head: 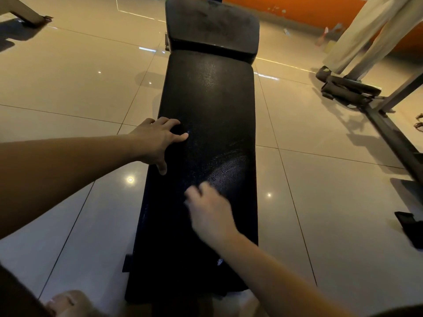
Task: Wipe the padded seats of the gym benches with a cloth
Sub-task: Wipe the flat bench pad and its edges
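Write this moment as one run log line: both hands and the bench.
left hand: rests on bench pad, left edge | right hand: blurred, over pad | cloth: not clearly visible

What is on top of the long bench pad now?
On the long pad: left hand at its left edge, right hand, blurred, over the middle. Any cloth beneath them is hidden.

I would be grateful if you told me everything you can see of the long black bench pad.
The long bench pad is black, with a grained, leather-like cover that shines faintly, brightest in a patch near the right hand. It lies flat, running away from the camera to a shorter pad beyond. The left hand rests on its left edge; the blurred right hand is over its middle.
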The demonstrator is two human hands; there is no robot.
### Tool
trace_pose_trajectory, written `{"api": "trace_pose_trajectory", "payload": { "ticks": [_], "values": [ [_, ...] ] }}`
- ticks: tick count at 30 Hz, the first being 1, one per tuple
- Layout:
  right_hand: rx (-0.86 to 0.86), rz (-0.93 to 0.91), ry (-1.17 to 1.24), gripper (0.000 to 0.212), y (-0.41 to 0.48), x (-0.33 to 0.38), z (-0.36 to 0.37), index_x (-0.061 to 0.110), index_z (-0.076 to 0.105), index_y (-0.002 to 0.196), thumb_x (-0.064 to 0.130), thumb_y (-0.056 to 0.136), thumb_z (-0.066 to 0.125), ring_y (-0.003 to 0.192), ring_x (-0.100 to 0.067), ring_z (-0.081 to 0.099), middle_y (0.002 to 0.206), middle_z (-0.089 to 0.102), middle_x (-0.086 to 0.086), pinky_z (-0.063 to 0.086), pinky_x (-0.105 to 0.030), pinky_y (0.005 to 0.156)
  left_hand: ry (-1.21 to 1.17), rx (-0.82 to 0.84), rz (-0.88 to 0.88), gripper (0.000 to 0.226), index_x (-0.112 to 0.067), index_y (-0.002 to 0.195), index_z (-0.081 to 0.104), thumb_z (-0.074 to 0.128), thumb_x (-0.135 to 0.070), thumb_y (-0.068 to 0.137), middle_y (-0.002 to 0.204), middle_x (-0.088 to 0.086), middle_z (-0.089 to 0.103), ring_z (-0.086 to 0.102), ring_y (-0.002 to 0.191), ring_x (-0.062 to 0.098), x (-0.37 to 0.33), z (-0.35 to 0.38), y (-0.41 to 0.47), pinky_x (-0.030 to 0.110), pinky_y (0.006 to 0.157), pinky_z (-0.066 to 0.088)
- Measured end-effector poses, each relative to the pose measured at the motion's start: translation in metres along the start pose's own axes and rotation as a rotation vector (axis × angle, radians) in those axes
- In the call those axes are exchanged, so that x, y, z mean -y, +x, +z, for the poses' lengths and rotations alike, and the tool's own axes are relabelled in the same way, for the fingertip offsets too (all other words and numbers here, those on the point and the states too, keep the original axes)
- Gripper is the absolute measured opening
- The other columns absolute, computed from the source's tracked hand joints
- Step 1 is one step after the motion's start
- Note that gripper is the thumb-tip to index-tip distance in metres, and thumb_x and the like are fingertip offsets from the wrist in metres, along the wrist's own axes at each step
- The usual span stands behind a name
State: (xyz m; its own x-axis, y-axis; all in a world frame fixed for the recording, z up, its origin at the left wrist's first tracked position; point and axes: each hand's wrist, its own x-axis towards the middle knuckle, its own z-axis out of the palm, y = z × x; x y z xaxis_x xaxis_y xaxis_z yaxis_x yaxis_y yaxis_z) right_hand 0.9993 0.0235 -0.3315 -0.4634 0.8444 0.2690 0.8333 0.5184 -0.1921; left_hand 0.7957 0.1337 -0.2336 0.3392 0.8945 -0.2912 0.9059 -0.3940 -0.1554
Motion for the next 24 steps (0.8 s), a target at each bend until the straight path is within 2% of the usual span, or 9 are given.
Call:
{"api": "trace_pose_trajectory", "payload": {
  "ticks": [2,4,9,13,15,17,20,22,24],
  "values": [
    [0.155,-0.296,0.022,0.016,-0.027,0.000,-0.001,0.022,0.052,0.107,0.032,0.096,0.059,0.081,-0.026,0.054,0.095,0.050,-0.005,0.044,-0.038,0.057,0.011,-0.005,0.004,0.126,-0.038,0.162,0.008,0.083,-0.067,0.065,0.168,0.005,0.000,0.007,0.154,0.031,0.000,0.000,-0.001,0.049,0.121,0.024],
    [0.148,-0.385,-0.056,0.016,-0.032,-0.032,-0.014,0.021,0.059,0.106,0.033,0.097,0.057,0.075,-0.023,0.052,0.090,0.051,-0.004,0.040,-0.035,0.054,0.015,-0.006,-0.002,0.126,-0.038,0.162,0.008,0.083,-0.067,0.065,0.169,0.005,0.000,0.007,0.154,0.031,-0.001,0.001,-0.001,0.049,0.120,0.024],
    [-0.115,0.107,-0.252,0.019,0.025,-0.112,-0.049,0.021,0.066,0.111,0.033,0.098,0.060,0.072,-0.027,0.060,0.091,0.059,-0.006,0.047,-0.032,0.055,0.016,-0.008,-0.011,0.124,-0.037,0.162,0.007,0.083,-0.064,0.069,0.169,0.005,-0.001,0.006,0.155,0.031,-0.002,0.003,-0.002,0.050,0.121,0.022],
    [-0.144,0.299,-0.180,0.016,0.039,-0.063,-0.026,0.019,0.059,0.113,0.030,0.101,0.056,0.077,-0.022,0.055,0.096,0.055,-0.004,0.041,-0.031,0.059,0.029,-0.010,-0.012,0.125,-0.036,0.162,0.005,0.083,-0.064,0.069,0.170,0.006,-0.001,0.006,0.154,0.031,-0.002,0.003,-0.003,0.049,0.120,0.024],
    [-0.085,0.132,-0.071,0.011,0.009,-0.027,-0.007,0.018,0.059,0.104,0.026,0.096,0.062,0.071,-0.025,0.055,0.090,0.051,-0.004,0.041,-0.033,0.053,0.034,-0.006,-0.015,0.125,-0.036,0.162,0.005,0.083,-0.065,0.068,0.170,0.006,-0.001,0.007,0.154,0.031,-0.002,0.002,-0.003,0.049,0.120,0.024],
    [0.110,-0.221,-0.006,0.020,-0.040,-0.005,-0.004,0.018,0.057,0.103,0.022,0.087,0.067,0.070,-0.027,0.053,0.087,0.048,-0.005,0.031,-0.033,0.053,0.044,-0.006,-0.014,0.126,-0.036,0.162,0.005,0.082,-0.066,0.068,0.170,0.007,-0.001,0.007,0.154,0.031,-0.002,0.003,-0.004,0.049,0.120,0.025],
    [0.359,-0.649,-0.115,0.029,-0.075,-0.036,-0.028,0.018,0.057,0.117,0.025,0.089,0.054,0.079,-0.023,0.052,0.094,0.053,-0.007,0.039,-0.033,0.060,0.063,-0.005,-0.012,0.124,-0.034,0.163,0.004,0.081,-0.065,0.070,0.170,0.008,0.000,0.007,0.155,0.031,-0.003,0.001,-0.006,0.049,0.120,0.023],
    [0.270,-0.631,-0.234,0.023,-0.051,-0.079,-0.042,0.016,0.061,0.111,0.025,0.091,0.055,0.075,-0.024,0.051,0.091,0.053,-0.008,0.039,-0.035,0.057,0.088,-0.008,-0.008,0.119,-0.031,0.163,0.007,0.079,-0.062,0.075,0.170,0.011,0.004,0.011,0.155,0.032,-0.008,0.000,-0.009,0.048,0.121,0.023],
    [0.101,-0.423,-0.268,0.017,-0.008,-0.113,-0.052,0.014,0.064,0.107,0.024,0.093,0.063,0.072,-0.028,0.053,0.089,0.052,-0.010,0.039,-0.034,0.054,0.111,-0.015,0.004,0.110,-0.028,0.162,0.012,0.078,-0.058,0.079,0.168,0.012,0.011,0.018,0.153,0.031,-0.014,0.002,-0.015,0.046,0.120,0.027]
  ]
}}
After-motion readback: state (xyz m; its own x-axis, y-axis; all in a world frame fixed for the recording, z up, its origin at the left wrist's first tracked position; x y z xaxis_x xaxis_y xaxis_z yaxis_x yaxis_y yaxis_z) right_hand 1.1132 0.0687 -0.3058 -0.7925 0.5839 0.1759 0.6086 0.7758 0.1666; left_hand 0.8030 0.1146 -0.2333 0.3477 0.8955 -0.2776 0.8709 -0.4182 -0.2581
